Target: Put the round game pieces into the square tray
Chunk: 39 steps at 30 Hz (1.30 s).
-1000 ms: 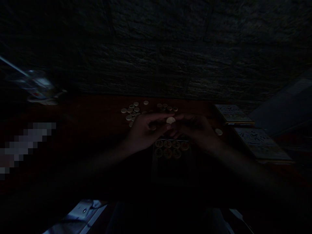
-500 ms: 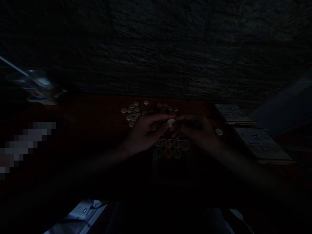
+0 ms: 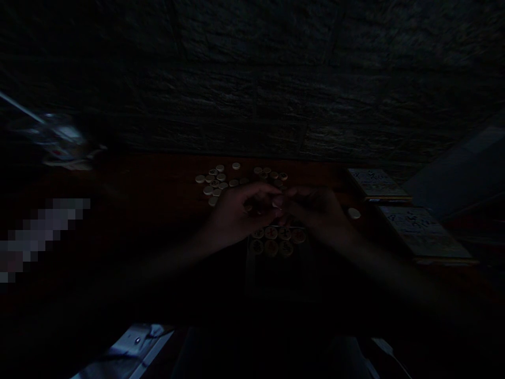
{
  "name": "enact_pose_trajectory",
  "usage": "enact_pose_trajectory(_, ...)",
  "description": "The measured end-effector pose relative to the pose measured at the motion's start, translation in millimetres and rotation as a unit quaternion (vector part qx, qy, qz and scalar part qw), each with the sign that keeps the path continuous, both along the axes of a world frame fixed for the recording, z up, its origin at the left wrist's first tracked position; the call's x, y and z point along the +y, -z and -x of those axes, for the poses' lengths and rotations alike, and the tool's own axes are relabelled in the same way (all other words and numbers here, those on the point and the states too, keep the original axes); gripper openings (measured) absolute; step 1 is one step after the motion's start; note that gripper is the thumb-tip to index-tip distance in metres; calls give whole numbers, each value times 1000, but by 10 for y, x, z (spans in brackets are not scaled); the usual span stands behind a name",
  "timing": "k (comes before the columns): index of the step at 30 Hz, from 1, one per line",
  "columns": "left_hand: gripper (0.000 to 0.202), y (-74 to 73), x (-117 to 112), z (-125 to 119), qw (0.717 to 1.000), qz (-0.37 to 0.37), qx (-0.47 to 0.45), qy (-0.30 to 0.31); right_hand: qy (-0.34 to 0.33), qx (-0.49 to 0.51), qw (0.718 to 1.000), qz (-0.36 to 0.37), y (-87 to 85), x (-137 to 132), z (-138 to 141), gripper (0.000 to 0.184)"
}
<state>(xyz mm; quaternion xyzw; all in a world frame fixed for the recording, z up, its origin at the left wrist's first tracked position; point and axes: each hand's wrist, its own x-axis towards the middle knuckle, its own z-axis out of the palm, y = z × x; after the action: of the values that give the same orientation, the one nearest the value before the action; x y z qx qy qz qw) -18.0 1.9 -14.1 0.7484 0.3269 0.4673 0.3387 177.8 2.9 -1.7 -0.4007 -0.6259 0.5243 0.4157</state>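
Observation:
My left hand (image 3: 236, 210) and my right hand (image 3: 321, 210) meet fingertip to fingertip above the table. Between them they pinch a round Chinese chess piece (image 3: 275, 201), mostly hidden by the fingers. Just below the hands is a dark, shallow box (image 3: 284, 284), its outline faint in the gloom. Chess pieces (image 3: 271, 247) with red or black characters lie in rows at its far end. Beyond my left hand, loose pieces (image 3: 210, 178) are scattered face up and face down; a smaller group (image 3: 273, 175) sits behind the fingertips.
A single pale disc (image 3: 354, 213) lies right of my right hand. Two flat boxes or books (image 3: 379, 184) with brush-like writing rest at the right. A clear cup with a straw (image 3: 65, 139) stands far left. A stone-like wall (image 3: 252, 95) rises behind the table.
The fingers of my right hand have come in over the piece, so less of its pale face shows. Both hands stay in nearly the same place, and the other pieces have not moved.

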Motion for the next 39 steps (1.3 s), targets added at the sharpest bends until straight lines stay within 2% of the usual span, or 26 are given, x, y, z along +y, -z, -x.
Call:
enact_pose_trajectory(7,27,16,15,8,999,19,-30,-4,-10,60,997,39,10,21,-13,37)
enact_pose_trajectory(12,27,-2,5,9,999,15,-37,20,0,57,998,32,23,33,-15,35)
enact_pose_trajectory(19,26,-11,22,-3,999,12,-40,-25,-19,64,997,39,-13,1,0,34)
enact_pose_trajectory(25,26,-18,28,7,998,18,-55,-20,-24,79,996,32,31,23,-40,34)
enact_pose_trajectory(32,26,9,22,17,999,11,-39,-25,2,60,998,-35,62,36,-44,30)
enact_pose_trajectory(35,23,15,37,7,998,26,-50,-39,9,19,992,-123,75,26,-53,23)
enact_pose_trajectory(39,19,19,61,3,995,41,-70,-62,33,-73,962,-261,65,-7,-73,20)
